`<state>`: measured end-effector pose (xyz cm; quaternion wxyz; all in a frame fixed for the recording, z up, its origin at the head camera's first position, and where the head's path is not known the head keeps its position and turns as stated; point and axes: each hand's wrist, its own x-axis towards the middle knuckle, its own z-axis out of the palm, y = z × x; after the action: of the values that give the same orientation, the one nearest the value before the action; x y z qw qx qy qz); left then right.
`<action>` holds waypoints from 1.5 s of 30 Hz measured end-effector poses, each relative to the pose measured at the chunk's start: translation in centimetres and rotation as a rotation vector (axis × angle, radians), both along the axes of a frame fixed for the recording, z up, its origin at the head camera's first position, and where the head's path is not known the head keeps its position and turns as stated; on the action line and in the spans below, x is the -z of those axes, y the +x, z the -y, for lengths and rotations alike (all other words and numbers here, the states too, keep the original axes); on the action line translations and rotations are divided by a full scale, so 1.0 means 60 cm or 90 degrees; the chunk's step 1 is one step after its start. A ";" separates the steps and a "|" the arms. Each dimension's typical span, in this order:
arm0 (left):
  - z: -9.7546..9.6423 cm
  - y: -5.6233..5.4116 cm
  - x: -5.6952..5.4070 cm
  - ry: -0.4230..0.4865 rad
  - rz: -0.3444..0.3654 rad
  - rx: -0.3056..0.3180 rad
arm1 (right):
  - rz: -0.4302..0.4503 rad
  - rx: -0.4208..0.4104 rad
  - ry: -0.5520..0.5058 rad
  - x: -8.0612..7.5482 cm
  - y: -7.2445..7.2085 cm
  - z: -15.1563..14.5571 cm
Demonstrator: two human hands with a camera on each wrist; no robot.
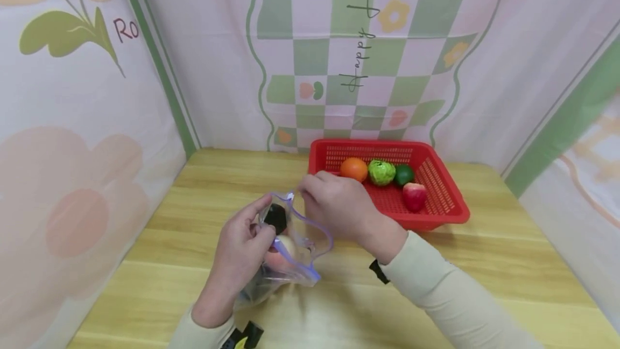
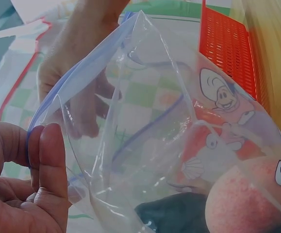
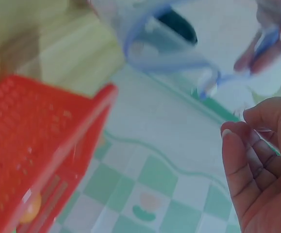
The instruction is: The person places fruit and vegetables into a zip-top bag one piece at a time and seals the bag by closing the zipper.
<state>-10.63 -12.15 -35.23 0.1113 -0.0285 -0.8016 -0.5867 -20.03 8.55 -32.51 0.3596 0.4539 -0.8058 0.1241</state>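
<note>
A: Method for the bag step?

B: My judgement: hold the rim of the clear zip bag [image 1: 293, 260] steady at one side, let the peach-like fruit [image 1: 277, 262] inside sit low, and work the mouth's edge gently, so the film neither folds nor stretches

A: Hands?

B: Left hand [image 1: 237, 252] pinches the rim between thumb and fingers. Right hand [image 1: 341, 203] beside the mouth, fingers loosely curled, holding nothing

A: Bag position?

B: Over the table [image 1: 194, 241], left of the red basket [image 1: 431, 224]; whether its base touches down, cannot tell

Clear zip bag [image 1: 296, 270], purple-rimmed, mouth open; pinkish round fruit [image 2: 242, 201], black item [image 1: 276, 218] inside.
</note>
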 end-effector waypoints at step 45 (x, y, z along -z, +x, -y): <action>0.004 0.004 0.007 -0.018 -0.020 0.010 | 0.650 0.393 0.245 -0.024 -0.233 -0.104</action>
<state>-10.36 -12.41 -35.68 0.1189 -0.0452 -0.8079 -0.5755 -34.01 14.78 -31.08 -0.1397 0.1403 -0.9778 0.0686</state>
